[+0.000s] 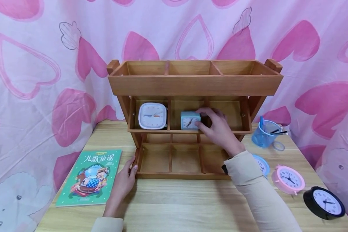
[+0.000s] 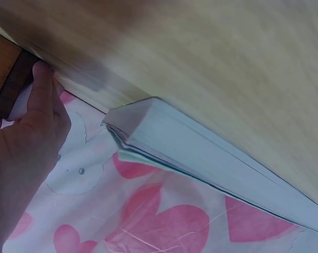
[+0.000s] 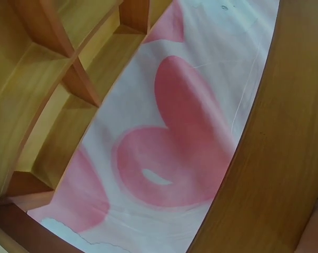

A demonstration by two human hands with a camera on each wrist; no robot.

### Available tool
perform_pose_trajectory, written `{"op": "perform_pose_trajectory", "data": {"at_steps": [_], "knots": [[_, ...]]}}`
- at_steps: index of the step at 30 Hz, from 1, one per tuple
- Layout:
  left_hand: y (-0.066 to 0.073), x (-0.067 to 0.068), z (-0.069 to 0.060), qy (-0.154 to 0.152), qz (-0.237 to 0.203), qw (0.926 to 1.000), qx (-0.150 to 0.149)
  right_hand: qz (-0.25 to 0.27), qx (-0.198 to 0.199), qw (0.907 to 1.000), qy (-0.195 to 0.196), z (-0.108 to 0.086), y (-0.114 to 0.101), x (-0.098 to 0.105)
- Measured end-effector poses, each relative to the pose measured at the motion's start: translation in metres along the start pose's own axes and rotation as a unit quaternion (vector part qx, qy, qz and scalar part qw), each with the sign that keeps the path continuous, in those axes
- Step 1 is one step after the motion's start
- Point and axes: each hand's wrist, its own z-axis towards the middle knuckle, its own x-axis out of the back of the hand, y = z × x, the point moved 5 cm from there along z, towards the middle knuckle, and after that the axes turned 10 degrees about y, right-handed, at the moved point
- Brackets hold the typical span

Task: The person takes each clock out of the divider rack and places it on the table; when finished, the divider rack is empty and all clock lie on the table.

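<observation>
In the head view a small light-blue square clock (image 1: 190, 120) sits in the middle compartment of the wooden rack's (image 1: 195, 85) second tier. My right hand (image 1: 218, 129) pinches its right side between thumb and fingers. A white rounded-square clock (image 1: 152, 116) stands in the compartment to its left. With its fingers at the rack's lower left side, my left hand (image 1: 122, 183) holds the edge; the left wrist view shows this hand (image 2: 30, 137) against the brown wood (image 2: 16, 84). Only a sliver of skin shows at the right wrist view's lower right corner.
Left of the rack lies a green book (image 1: 90, 178). At the right are a blue pen cup (image 1: 265, 134), a tape roll (image 1: 278, 146), a blue clock (image 1: 262, 164) partly behind the sleeve, a pink clock (image 1: 288, 179) and a black clock (image 1: 323, 202). A heart-patterned curtain hangs behind.
</observation>
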Motion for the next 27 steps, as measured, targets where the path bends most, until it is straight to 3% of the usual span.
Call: {"op": "perform_pose_trajectory", "data": {"at_steps": [6,13,21,27], "knots": [[0.000,0.000,0.001,-0.001,-0.001,1.0000,0.001,0.047,-0.017,0.9979,0.040,-0.005,0.003,0.010],[0.001,0.000,0.001,0.000,-0.006,1.0000,-0.003,0.075,-0.041,0.9940,0.069,-0.025,0.006,0.035],[0.002,-0.001,0.001,-0.008,-0.003,0.9999,0.006,0.083,-0.053,0.9893,0.108,-0.069,0.020,0.074],[0.002,0.001,0.000,-0.010,0.000,0.9999,0.009,0.023,-0.106,0.9886,0.104,-0.112,0.053,0.099]]}}
